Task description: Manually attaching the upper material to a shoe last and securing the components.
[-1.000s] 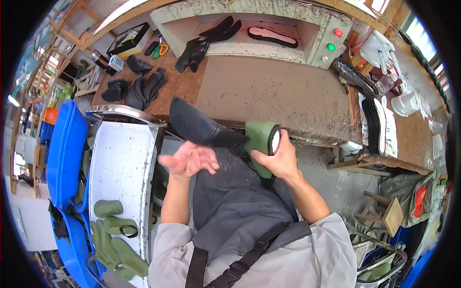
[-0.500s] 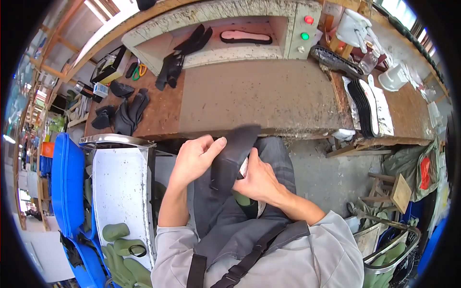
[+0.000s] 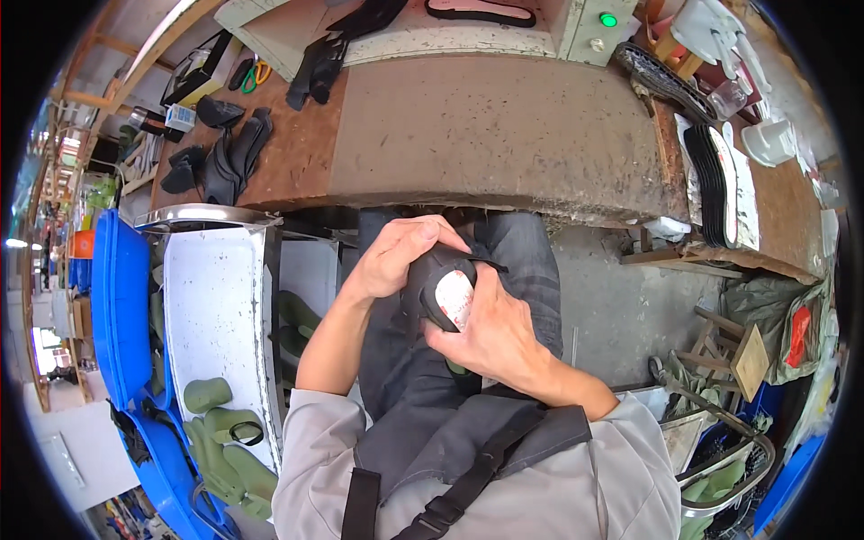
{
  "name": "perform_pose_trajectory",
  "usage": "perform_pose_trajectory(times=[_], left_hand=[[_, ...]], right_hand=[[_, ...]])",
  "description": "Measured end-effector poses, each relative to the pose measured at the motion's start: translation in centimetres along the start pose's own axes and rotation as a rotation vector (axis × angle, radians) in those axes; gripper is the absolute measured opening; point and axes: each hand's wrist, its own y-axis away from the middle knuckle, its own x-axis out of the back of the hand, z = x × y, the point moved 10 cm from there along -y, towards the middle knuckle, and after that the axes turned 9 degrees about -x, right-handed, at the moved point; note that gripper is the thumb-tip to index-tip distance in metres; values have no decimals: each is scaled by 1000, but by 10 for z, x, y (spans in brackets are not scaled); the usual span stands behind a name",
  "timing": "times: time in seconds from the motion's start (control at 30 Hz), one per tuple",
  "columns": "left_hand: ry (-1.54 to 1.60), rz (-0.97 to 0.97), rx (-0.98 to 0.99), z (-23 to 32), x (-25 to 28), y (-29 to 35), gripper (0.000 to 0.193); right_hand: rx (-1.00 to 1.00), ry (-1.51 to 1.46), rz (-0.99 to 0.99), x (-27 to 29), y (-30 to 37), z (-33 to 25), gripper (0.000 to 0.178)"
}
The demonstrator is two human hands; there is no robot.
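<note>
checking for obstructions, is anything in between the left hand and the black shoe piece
Nothing visible is: the left hand rests directly against the black shoe piece; the right hand is on its other side.

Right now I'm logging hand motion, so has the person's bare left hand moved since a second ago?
Yes: judged against the white rectangular tray, the bare left hand has moved rightward, away from it and closer to the bare right hand.

Desk point(image 3: 486, 126): wood, matt, rough front edge. Black shoe upper point(image 3: 435, 267): smooth, leather-like, low sheen. Blue bin point(image 3: 121, 306): smooth plastic, slightly glossy. Curved rail point(image 3: 209, 213): shiny metal. Apron point(image 3: 450, 445): matt cloth. Stool point(image 3: 749, 363): wood.
</note>
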Motion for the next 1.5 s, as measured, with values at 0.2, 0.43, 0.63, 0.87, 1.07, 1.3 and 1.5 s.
perform_pose_trajectory(times=[0.2, 0.43, 0.63, 0.87, 1.07, 1.3, 1.5], left_hand=[[-261, 256, -111, 25, 0, 9, 42], [-79, 220, 36, 13, 6, 6, 51], [152, 292, -82, 11, 10, 4, 52], [-172, 174, -245, 26, 2, 3, 43], [-179, 234, -269, 28, 4, 7, 46], [-88, 63, -184, 8, 2, 2, 47], [-47, 58, -318, 34, -17, -1, 49]], right_hand=[[0, 30, 37, 3, 2, 8, 76], [65, 48, 41, 1, 1, -4, 75], [81, 73, 97, 4, 1, -9, 69], [42, 88, 61, 3, 1, -6, 65], [127, 139, 85, 6, 6, -13, 68], [219, 251, 256, 45, 22, 0, 67], [298, -185, 82, 26, 20, 6, 56]])
